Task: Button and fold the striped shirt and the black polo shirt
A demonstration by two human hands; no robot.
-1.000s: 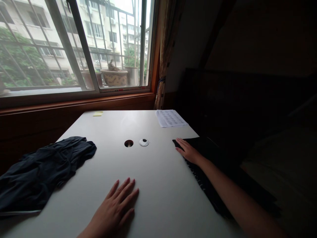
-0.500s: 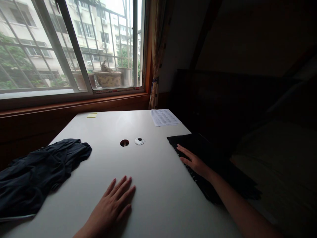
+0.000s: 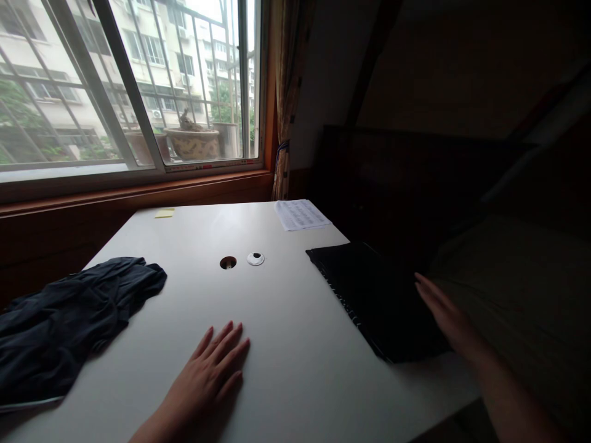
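Note:
My left hand [image 3: 211, 364] lies flat on the white table [image 3: 277, 314], palm down with the fingers spread, holding nothing. At the table's right side is a flat, folded black cloth [image 3: 373, 295], with small light marks along its left edge. My right hand [image 3: 446, 314] is at the far right edge of this black cloth, fingers stretched out and nothing gripped. Whether it touches the cloth I cannot tell in the dim light. A crumpled dark blue garment [image 3: 87, 314] lies on the left of the table.
Toward the back are printed sheets [image 3: 302, 215] and a yellow sticky note [image 3: 165, 213]. Mid-table, a round cable hole [image 3: 228, 263] sits beside its white cover [image 3: 255, 258]. A barred window [image 3: 184, 86] and a tied curtain [image 3: 282, 123] stand behind the table; the right side is dark.
My right hand has moved right, from the black cloth's left edge to its right edge. The cloth's right part now lies flatter. My left hand stays put; the view has shifted slightly.

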